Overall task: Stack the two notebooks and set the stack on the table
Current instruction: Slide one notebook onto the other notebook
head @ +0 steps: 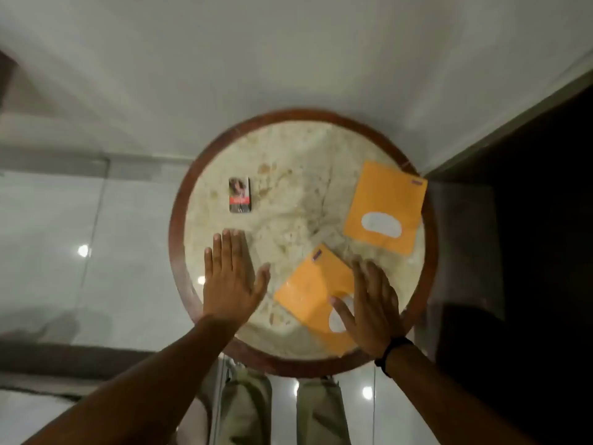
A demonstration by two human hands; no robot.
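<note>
Two flat orange notebooks, each marked with a white oval label and a small purple tag at one corner, are seen lying apart on the round marble-topped desk (pixel 288 194) with a reddish-brown wooden rim. The nearer orange notebook (pixel 313 293) is set at an angle toward the near edge of the desk, right of centre. The farther orange notebook (pixel 385 203) is placed against the right rim, one corner reaching over the wood. A bare strip of marble is left between the two.

The right hand (pixel 372 311) is laid flat, palm down, on the right part of the nearer notebook, its white label partly covered. The fingers (pixel 361 277) are stretched out and spread; nothing is gripped. A dark band is worn on the right wrist. The left hand (pixel 229 281) is held open over the left part of the desk, fingers straight and close together, thumb out to the side, nothing in it; whether the marble is touched cannot be told.

A small rectangular box (pixel 240 194) with a picture and a red band is seen beyond the left hand. Pale glossy floor tiles surround the desk.
</note>
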